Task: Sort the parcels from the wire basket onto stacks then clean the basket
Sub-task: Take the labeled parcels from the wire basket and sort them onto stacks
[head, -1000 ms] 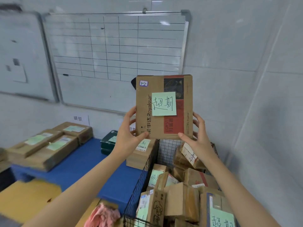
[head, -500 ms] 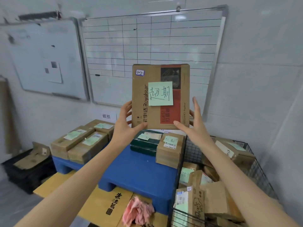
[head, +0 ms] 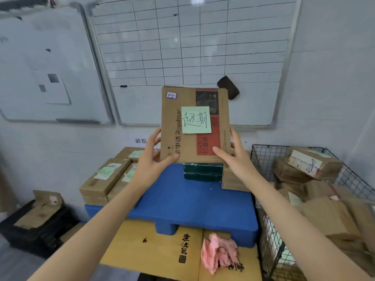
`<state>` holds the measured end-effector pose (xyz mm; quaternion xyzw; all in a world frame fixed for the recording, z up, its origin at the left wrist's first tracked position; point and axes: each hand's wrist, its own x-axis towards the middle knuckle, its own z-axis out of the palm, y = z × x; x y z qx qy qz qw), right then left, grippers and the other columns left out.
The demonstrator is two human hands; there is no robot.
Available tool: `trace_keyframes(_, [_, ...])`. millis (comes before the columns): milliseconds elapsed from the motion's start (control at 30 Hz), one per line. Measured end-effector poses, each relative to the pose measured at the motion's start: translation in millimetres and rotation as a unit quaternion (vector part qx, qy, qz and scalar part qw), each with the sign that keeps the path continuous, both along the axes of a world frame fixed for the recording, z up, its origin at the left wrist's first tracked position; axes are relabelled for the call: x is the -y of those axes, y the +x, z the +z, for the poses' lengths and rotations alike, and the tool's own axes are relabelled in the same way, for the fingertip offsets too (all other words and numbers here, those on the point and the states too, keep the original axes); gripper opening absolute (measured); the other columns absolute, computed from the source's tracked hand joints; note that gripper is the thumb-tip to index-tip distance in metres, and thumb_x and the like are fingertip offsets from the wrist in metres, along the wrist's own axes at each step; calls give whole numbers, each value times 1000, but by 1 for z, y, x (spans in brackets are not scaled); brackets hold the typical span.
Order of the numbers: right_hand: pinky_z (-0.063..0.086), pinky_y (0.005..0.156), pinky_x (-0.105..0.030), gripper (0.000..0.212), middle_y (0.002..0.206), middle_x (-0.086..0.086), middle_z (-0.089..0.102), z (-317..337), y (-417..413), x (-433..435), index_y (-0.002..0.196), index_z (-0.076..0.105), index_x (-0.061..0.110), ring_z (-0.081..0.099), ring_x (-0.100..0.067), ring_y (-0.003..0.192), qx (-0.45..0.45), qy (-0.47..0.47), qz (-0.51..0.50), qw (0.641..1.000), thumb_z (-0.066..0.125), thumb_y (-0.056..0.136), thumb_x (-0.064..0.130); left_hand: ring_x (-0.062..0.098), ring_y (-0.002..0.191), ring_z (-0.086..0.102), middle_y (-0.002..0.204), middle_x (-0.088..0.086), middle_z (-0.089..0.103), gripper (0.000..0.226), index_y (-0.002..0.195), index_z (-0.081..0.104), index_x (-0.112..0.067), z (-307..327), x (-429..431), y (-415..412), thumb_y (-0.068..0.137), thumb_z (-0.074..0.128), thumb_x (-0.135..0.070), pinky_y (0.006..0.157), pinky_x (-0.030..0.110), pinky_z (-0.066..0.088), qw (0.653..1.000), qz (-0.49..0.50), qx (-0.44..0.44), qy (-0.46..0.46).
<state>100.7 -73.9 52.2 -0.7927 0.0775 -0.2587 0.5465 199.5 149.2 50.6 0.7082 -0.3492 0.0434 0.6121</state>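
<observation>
Head view: left hand (head: 149, 166) and right hand (head: 236, 161) pinch parcel (head: 194, 122) upright above far stack (head: 203, 172). Sorting step; next, probably lay it flat there.

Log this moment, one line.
held: brown cardboard parcel, green note | left hand, right hand: gripping its sides | below: blue plastic pallet

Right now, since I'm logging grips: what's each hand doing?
Left hand: grips the Royalstar parcel, lower left edge.
Right hand: grips the same parcel, lower right edge.
</observation>
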Motion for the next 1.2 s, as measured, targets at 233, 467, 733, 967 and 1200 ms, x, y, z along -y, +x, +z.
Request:
trace_keyframes(233, [30,110,-33,78,145,22,37,-28,25,-16,153,17,41,36,-2,131,-20,14,-38,999,66,93,34,-5,115,58,119,-44,48,79,142,26,-53,-30,-16,35,87,74,-22,96,28,51,999,-13,-10,36])
trace_keyframes(467, [34,116,-45,81,141,25,46,-71,63,-8,154,18,45,43,-4,133,-61,24,-15,998,68,91,40,8,126,53,121,-35,52,82,144,29,-50,-75,-12,67,81,79,-33,103,37,47,997,8,-66,33])
trace_keyframes(733, [40,111,-42,74,136,18,44,-124,104,12,153,24,38,46,-15,133,-117,29,-26,992,67,92,36,-3,114,56,133,-13,52,80,144,31,-52,-134,0,102,80,77,-41,98,42,51,980,28,-183,68])
trace_keyframes(967, [34,111,-37,66,155,6,37,-165,121,35,153,29,32,38,-12,139,-139,-14,-85,987,60,96,42,11,123,53,135,-10,49,81,139,34,-58,-190,0,108,71,77,-50,94,41,54,952,30,-291,88])
trace_keyframes(1200, [33,115,-47,64,159,7,32,-206,117,50,154,29,30,26,-13,146,-203,-192,-140,950,51,97,52,9,117,55,127,-18,52,65,138,37,-54,-235,2,119,88,72,-32,92,39,52,926,34,-355,123])
